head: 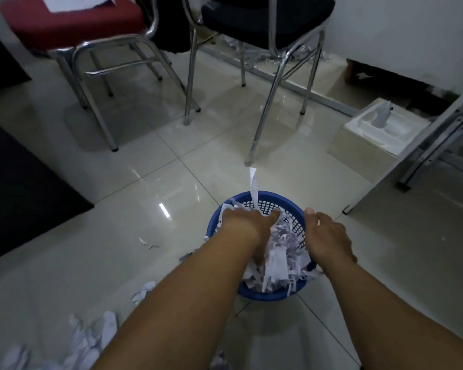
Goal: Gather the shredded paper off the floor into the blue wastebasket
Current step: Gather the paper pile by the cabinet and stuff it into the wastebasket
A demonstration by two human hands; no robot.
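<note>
The left hand (247,225) presses palm-down on the shredded paper (280,259) heaped inside the blue wastebasket (267,201); whether its grip has closed on any shreds cannot be told. The right hand (329,239) rests on the wastebasket's right rim, fingers loosely curled over the edge, thumb raised. One long strip (253,186) sticks up past the wastebasket's far rim. The wastebasket stands on the tiled floor (145,182). More loose shreds (91,340) lie on the floor to its near left. Beyond the wastebasket stand a red chair (70,25) and a black chair (267,14).
</note>
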